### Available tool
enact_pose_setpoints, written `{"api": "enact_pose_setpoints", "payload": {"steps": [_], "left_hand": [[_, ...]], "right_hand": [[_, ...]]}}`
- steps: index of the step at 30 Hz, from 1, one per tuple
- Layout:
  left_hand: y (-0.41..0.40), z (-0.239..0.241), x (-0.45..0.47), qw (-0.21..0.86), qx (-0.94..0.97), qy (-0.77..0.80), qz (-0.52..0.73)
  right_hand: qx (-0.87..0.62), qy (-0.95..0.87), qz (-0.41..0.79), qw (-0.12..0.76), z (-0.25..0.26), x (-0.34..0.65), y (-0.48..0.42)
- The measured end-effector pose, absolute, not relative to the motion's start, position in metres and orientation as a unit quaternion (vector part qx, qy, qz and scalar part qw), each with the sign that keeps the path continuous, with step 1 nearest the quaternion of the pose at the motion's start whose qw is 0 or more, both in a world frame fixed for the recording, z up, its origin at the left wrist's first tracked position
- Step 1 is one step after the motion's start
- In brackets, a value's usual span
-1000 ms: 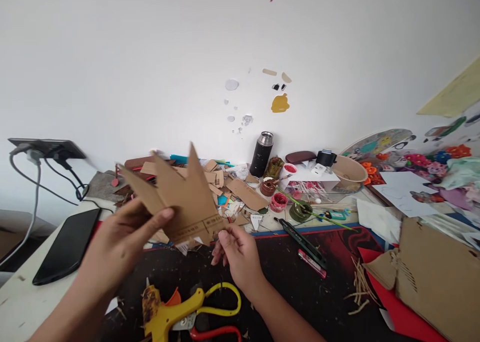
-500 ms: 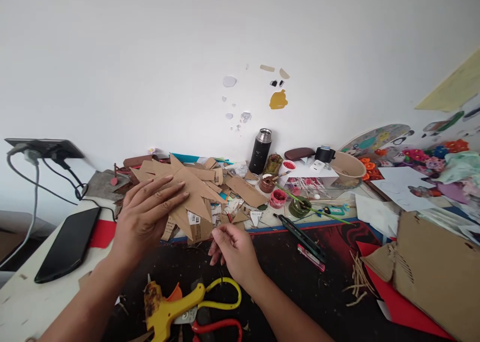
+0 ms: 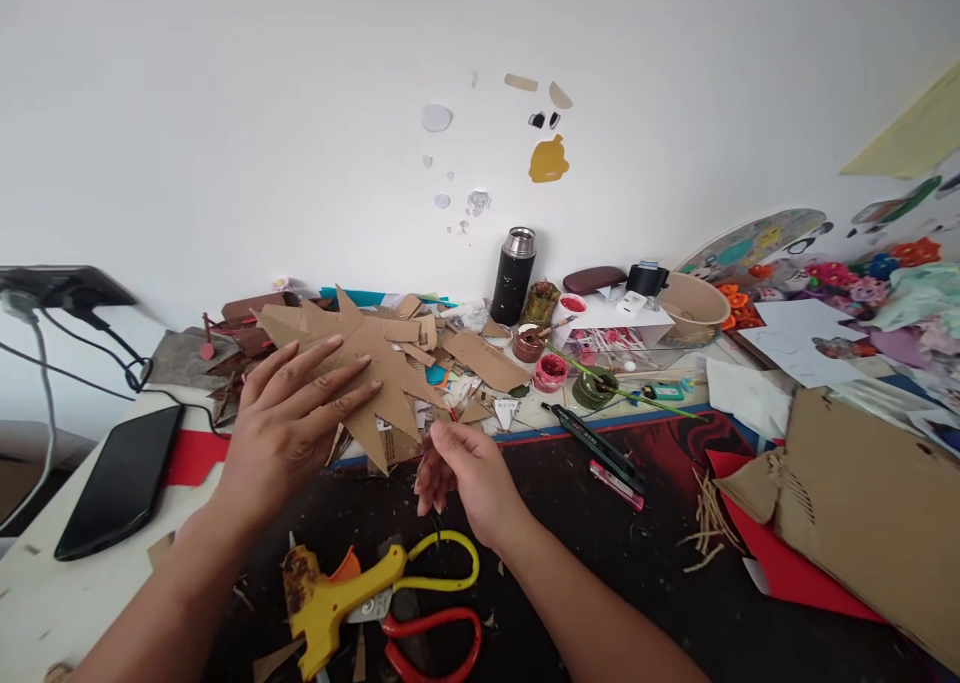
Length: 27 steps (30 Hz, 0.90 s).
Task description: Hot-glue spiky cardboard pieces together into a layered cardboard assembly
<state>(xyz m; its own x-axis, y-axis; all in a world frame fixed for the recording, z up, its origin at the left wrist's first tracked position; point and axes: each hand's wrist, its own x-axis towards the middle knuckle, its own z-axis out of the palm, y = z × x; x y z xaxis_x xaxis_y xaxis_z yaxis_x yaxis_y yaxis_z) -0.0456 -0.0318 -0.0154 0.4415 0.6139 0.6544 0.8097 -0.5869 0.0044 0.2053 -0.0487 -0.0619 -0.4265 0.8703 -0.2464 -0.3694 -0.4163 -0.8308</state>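
Note:
A brown cardboard cutout with several pointed spikes, like a star or sunburst [image 3: 381,358], is at the left, in front of a heap of scraps. My left hand [image 3: 289,418] lies across its left side with the fingers stretched over the face; the thumb is hidden behind. My right hand [image 3: 469,478] hovers just right of the lowest spikes, apart from the cardboard, with loosely curled fingers and the thumb apart from them. I see nothing held in it. Below both hands lie a yellow glue gun [image 3: 330,603] and scissors [image 3: 442,618] with one yellow and one red handle.
Cardboard scraps [image 3: 480,358] pile up along the wall. A black flask [image 3: 515,283], paint jars [image 3: 551,371] and a beige bowl [image 3: 694,308] stand behind. A dark green utility knife [image 3: 596,448] lies on the black mat. A phone [image 3: 120,483] is at left, cardboard sheets [image 3: 870,523] at right.
The view has tilted slightly downward and shifted right. My left hand stays on the cardboard star. My right thumb has risen a little, farther from the curled fingers.

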Motion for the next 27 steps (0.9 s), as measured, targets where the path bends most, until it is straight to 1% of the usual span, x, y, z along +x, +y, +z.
{"api": "enact_pose_setpoints", "payload": {"steps": [7,13,19,27], "left_hand": [[-0.0317,-0.0140,-0.0466,0.204,-0.843,-0.397,-0.299],[-0.0319,-0.0159,-0.0464,0.206,-0.846,-0.394,-0.295],[-0.0321,-0.0202,-0.0468,0.192,-0.849,-0.400,-0.286],[-0.0294,-0.0231,-0.0469,0.147,-0.845,-0.415,-0.304]], "right_hand": [[-0.342,-0.347,0.785,0.383,-0.0639,0.2026,-0.0505],[-0.337,-0.344,0.787,0.387,-0.0659,0.2023,-0.0501],[-0.342,-0.338,0.786,0.388,-0.0670,0.2015,-0.0488],[-0.348,-0.339,0.782,0.390,-0.0669,0.2026,-0.0493]]}}
